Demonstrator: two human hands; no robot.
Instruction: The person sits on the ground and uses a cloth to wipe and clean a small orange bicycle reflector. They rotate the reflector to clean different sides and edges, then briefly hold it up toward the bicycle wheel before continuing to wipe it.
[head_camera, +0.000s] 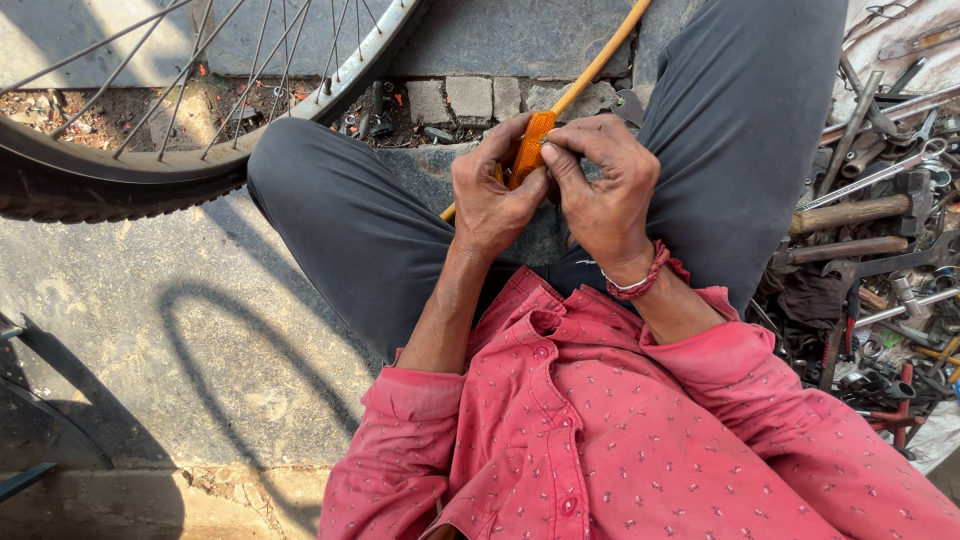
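Seated on paved ground (150, 300), dark grey trousers (350, 220), knees spread, pink patterned shirt (600, 440) with sleeves rolled up. Both hands raised together between the knees. Left hand (490, 195) clenched around an orange reflector (530, 148), thumb and fingertips pinching its lower part. Right hand (605, 195) pressed against the same reflector from the other side, fingertips gripping its edge, touching the left hand. Red thread bracelet (645, 275) around the right wrist. Reflector sitting on a thin yellow-orange rod (600, 55), slanting from the hands up toward the top edge of the view; whether clipped or only held against it, cannot tell. Bicycle wheel (180, 120) with spokes and black tyre at the upper left, beside the left knee. Heap of metal tools (880, 240) at the right edge, 1 wooden-handled hammer (860, 212) among them, near the right knee. Row of paving bricks (470, 98) beyond the hands.
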